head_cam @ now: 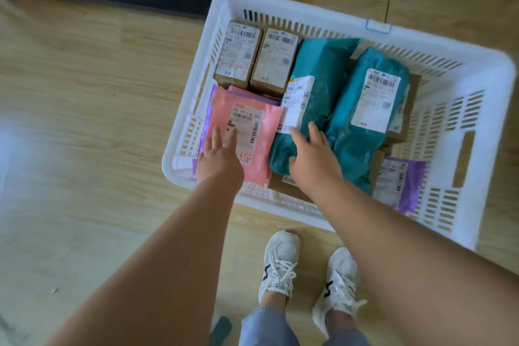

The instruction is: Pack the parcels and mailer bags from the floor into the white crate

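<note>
Our left hand [222,157] rests on the pink mailer bag [222,105], grip wide. Our right hand [311,160] touches the left teal mailer bag [317,70] in the white crate [280,4], grip wide too.

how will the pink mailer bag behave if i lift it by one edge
Likely floppy: the pink mailer bag lies flat and thin, with creased edges. Probably light, since it shows little bulge. Its smooth film may slip under the left hand.

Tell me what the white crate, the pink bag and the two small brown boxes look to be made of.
White crate: rigid moulded plastic, smooth, with slotted walls. Pink bag: thin plastic film, likely a poly mailer, slightly glossy and wrinkled. Small brown boxes: probably cardboard, matte, paper labels stuck on.
</note>
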